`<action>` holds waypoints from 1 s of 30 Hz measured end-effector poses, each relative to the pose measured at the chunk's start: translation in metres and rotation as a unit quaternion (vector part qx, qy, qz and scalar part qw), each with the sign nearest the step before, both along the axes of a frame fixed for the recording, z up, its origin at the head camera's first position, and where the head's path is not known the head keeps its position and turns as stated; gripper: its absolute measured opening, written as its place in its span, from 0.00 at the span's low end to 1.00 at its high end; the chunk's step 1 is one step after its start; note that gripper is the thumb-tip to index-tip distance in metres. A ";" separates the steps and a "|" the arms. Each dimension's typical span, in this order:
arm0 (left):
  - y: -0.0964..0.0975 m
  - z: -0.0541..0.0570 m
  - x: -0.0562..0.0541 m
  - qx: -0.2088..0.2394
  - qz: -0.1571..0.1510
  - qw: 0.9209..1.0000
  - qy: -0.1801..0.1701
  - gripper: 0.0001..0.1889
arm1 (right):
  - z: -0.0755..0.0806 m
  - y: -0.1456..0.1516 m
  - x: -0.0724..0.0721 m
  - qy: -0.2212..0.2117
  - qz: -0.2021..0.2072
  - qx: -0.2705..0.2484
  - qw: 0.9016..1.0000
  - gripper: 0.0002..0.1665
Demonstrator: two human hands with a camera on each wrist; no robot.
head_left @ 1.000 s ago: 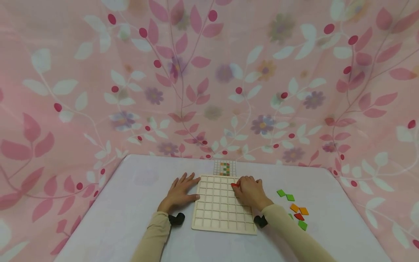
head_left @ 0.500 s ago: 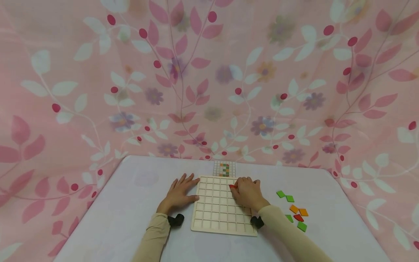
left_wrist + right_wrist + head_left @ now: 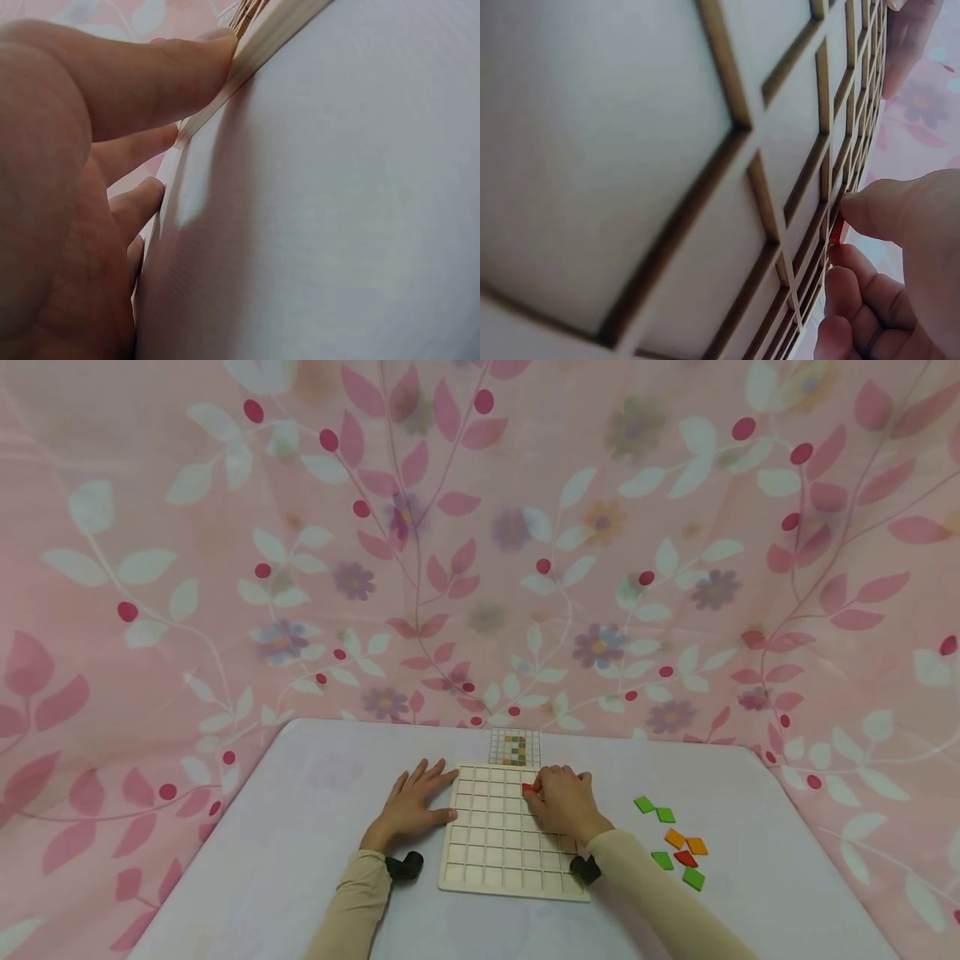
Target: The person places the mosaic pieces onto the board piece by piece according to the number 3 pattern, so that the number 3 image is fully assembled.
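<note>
A pale wooden grid board (image 3: 495, 843) lies on the white table. My left hand (image 3: 411, 803) rests at its left edge, fingers spread; in the left wrist view the thumb (image 3: 165, 79) touches the board's side. Over the upper right cells, my right hand (image 3: 564, 802) pinches a small red tile (image 3: 528, 790) between thumb and fingers. The right wrist view shows this red tile (image 3: 838, 229) edge-on, right at the grid's ridges, the other fingers curled below it. Part of the board's right side is hidden under the right hand.
Behind the board lies a printed grid card (image 3: 515, 747) with coloured squares. To the right are loose green tiles (image 3: 693, 878), orange tiles (image 3: 675, 838) and a red tile with a curved edge (image 3: 686, 858). A pink floral curtain (image 3: 480, 543) stands behind the table.
My right hand has shifted slightly left with the red tile, which has turned and now sits squarer to the grid. The left hand stays at the board's edge.
</note>
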State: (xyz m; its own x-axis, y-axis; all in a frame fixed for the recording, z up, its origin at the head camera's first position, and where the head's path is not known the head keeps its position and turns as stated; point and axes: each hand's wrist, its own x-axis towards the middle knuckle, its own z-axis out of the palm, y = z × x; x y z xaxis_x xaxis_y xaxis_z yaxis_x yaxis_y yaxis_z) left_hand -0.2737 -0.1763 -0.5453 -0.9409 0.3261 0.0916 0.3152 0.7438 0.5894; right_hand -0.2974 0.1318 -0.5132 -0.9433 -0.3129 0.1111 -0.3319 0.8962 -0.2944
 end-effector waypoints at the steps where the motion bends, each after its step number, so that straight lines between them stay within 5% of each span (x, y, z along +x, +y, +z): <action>1: 0.000 0.001 0.000 -0.004 0.001 1.000 -0.003 0.39 | 0.000 0.000 0.000 -0.005 -0.003 -0.007 1.000 0.12; 12: 0.000 0.001 0.000 -0.011 -0.008 1.000 -0.002 0.39 | -0.004 0.004 -0.002 -0.058 -0.012 -0.079 0.995 0.08; 30: -0.001 0.003 -0.001 -0.009 -0.005 1.000 -0.009 0.40 | -0.002 0.009 -0.010 -0.095 -0.016 -0.112 0.989 0.08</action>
State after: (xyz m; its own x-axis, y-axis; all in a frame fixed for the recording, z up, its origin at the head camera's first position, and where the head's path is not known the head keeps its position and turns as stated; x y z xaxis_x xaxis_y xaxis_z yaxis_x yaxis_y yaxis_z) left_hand -0.2748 -0.1772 -0.5419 -0.9389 0.3372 0.0686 0.3123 0.7515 0.5812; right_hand -0.3072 0.1410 -0.5151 -0.9629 -0.2698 -0.0064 -0.2236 0.8107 -0.5411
